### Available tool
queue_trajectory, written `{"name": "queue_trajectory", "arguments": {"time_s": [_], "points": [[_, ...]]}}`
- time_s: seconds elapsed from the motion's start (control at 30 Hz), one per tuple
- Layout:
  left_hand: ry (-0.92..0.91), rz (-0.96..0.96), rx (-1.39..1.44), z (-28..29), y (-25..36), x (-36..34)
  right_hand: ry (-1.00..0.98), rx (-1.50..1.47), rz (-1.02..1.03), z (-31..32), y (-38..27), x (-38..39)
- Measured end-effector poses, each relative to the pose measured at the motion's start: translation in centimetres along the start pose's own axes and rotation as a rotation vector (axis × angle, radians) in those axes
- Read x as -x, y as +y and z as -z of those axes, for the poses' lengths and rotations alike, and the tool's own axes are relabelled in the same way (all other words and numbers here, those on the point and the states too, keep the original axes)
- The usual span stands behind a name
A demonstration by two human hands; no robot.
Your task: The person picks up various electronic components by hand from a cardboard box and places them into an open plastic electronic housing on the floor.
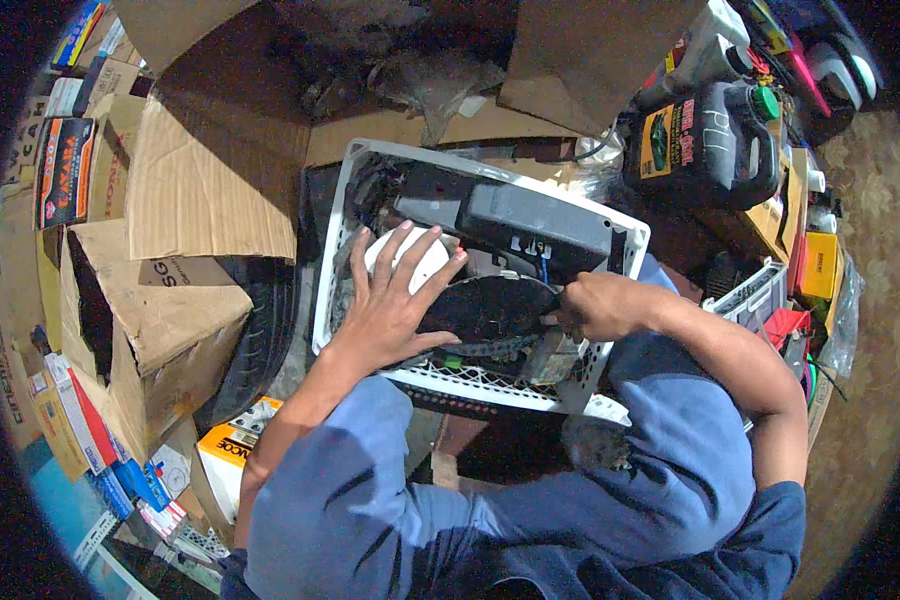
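A white plastic crate (330, 292) holds dark parts, including a grey-black box (535, 225), a white rounded piece (380, 250) and a black oval piece (485, 305). My left hand (400, 300) lies spread open over the left of the crate, fingertips on the white piece and thumb near the black oval's lower left. My right hand (600, 305) has its fingers curled at the right end of the black oval; what they grip is partly hidden.
Cardboard boxes (165, 320) and a tyre (260, 335) stand on the left. A black jerrycan (710, 150) with a green cap is at the back right. Mixed packages (820, 260) line the right side. My legs (690, 430) flank the crate's front.
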State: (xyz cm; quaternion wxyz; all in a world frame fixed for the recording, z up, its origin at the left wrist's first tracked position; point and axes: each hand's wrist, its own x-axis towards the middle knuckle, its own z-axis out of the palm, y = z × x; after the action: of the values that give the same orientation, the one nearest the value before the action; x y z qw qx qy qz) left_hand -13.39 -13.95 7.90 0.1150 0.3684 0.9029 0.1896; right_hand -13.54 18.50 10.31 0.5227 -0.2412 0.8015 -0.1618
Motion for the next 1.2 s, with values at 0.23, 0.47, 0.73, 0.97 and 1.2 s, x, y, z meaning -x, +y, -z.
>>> {"name": "queue_trajectory", "arguments": {"time_s": [0.23,0.47,0.73,0.97,1.2], "points": [[0.097,-0.082,-0.022,-1.2,-0.5,0.7,0.089,0.279,-0.074,1.3,-1.6,0.5],[-0.122,-0.097,-0.062,-0.4,0.0,0.7,0.448,0.325,0.281,0.2,-1.9,-0.6],[-0.083,-0.141,-0.079,-1.7,-0.2,2.0,0.517,0.596,0.472,-0.5,-2.4,-1.6],[-0.133,-0.142,-0.075,-1.6,-0.3,1.9,0.556,0.768,0.527,-1.3,-1.5,-2.6],[-0.177,-0.135,-0.104,-1.5,-0.2,1.6,0.555,0.829,0.519,-0.5,-2.3,-2.4]]}}
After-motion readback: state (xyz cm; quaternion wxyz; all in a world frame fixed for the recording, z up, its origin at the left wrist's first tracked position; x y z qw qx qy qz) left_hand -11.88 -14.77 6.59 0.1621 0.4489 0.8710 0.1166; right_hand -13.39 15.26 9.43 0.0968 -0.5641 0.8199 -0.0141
